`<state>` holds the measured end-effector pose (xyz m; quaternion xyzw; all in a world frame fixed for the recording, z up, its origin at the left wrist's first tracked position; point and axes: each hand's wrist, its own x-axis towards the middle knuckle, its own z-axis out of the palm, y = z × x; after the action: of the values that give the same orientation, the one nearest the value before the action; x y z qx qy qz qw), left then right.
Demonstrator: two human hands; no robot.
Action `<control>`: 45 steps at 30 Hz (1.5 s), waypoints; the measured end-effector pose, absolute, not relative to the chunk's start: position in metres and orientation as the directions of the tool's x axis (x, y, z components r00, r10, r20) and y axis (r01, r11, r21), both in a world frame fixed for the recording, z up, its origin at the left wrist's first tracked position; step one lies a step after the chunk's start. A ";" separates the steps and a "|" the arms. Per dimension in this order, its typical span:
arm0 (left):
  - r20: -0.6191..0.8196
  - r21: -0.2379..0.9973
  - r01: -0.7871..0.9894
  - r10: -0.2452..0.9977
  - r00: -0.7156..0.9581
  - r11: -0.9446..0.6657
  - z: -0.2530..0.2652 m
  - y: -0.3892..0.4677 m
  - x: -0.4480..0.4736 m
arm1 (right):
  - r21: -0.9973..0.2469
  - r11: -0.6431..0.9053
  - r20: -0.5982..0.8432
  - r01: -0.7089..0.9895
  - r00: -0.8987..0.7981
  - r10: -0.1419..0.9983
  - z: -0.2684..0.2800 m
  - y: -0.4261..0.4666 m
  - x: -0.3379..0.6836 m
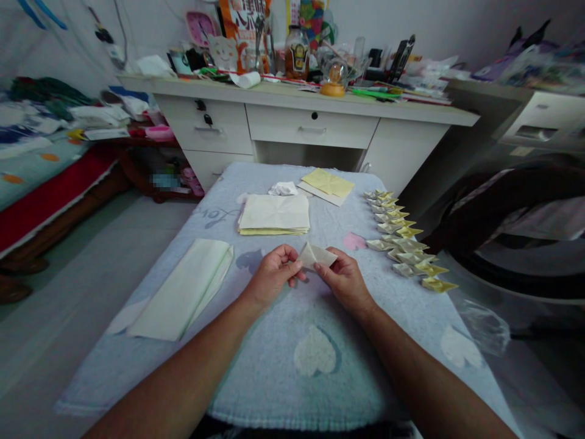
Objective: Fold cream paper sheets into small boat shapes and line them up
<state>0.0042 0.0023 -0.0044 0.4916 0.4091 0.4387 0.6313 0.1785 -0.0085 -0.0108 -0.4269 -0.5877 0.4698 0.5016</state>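
Observation:
Between my two hands is a small piece of folded white paper, roughly triangular with a crease down its middle. My left hand pinches its left corner between thumb and fingers. On the other side, my right hand grips the lower right part, thumb in front and fingers behind. Just beyond them lies a stack of white and yellow paper sheets. Several folded paper boats, white and yellow, stand in a slanting row to the right.
A long folded pad of pale paper lies at the left of the cloth-covered table. Yellow and white sheets and a crumpled white paper rest at the back. Behind stands a cluttered desk; a washing machine is at the right.

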 end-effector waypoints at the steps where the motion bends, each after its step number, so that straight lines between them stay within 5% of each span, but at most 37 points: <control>1: -0.064 0.988 -0.117 0.962 0.265 0.098 -0.004 0.002 0.004 | -0.962 0.249 0.236 0.115 -0.113 0.965 -0.009 -0.009 0.179; 5: 0.071 0.994 0.062 0.973 0.221 -0.087 0.000 -0.001 0.002 | -0.728 0.472 0.444 0.498 -0.182 0.877 -0.005 -0.011 0.182; 9: 0.325 0.881 0.270 0.911 0.252 -0.389 -0.001 -0.001 0.000 | -0.519 0.498 0.437 0.694 -0.285 0.853 -0.007 -0.010 0.184; 12: 0.373 0.825 0.339 0.886 0.277 -0.453 -0.003 0.000 0.000 | -0.461 0.486 0.406 0.743 -0.310 0.860 -0.009 -0.008 0.185; 22: 0.322 0.795 0.383 0.861 0.394 -0.472 -0.010 0.001 -0.003 | -0.462 0.493 0.309 0.737 -0.387 0.869 -0.012 -0.006 0.190; 31: 0.267 0.505 0.638 0.808 0.525 -0.581 -0.005 0.004 -0.014 | -0.472 0.451 0.219 0.758 -0.395 0.892 -0.013 -0.007 0.193; 45: 0.174 0.522 0.734 0.897 0.407 -0.434 -0.011 0.010 -0.015 | -0.488 0.279 0.162 0.827 -0.228 0.960 -0.014 0.002 0.192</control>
<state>-0.0145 0.0099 -0.0106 0.8180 0.4986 0.2193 0.1851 0.1921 0.0020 -0.0135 -0.5811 -0.7690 0.1512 0.2194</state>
